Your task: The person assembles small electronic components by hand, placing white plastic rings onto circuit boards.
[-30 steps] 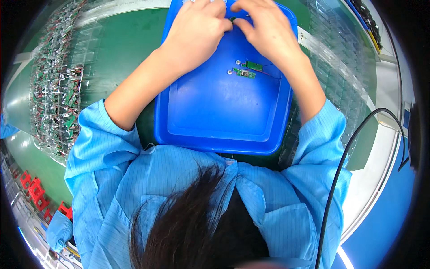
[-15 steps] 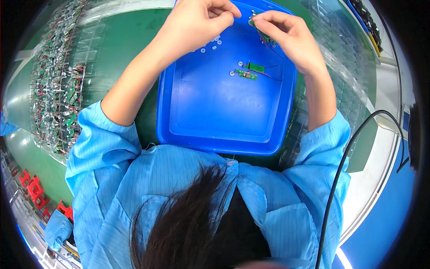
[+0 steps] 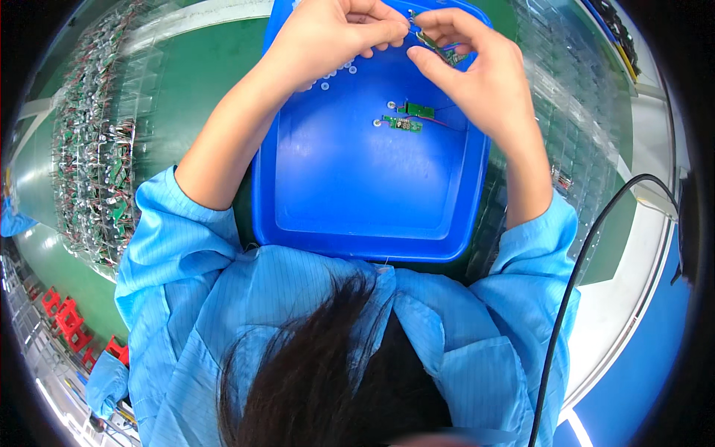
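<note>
My left hand point(image 3: 339, 37) is over the far part of a blue plastic tray point(image 3: 357, 249), its thumb and forefinger pinched together. What the pinch holds, if anything, is too small to make out. Close to its tips is the end of a small green circuit board point(image 3: 427, 40), which slants down toward my right hand point(image 3: 477, 67). That hand has thumb and forefinger spread on either side of the board, and its other fingers curl partly out of sight. Nearer in the tray lie a second circuit board point(image 3: 404, 125) and a third board point(image 3: 419, 110), with thin wires and round white ends.
Small white round pieces point(image 3: 325, 86) lie in the tray beside my left wrist. Clear plastic trays packed with wired boards point(image 3: 93, 164) line the left of the green table. Stacked clear trays point(image 3: 570, 127) stand at right. A black cable point(image 3: 566, 298) curves past my right arm.
My right thumb and forefinger, pinched on the circuit board before, have spread apart. My left hand has come closer to the right one, and the view has shifted slightly.
</note>
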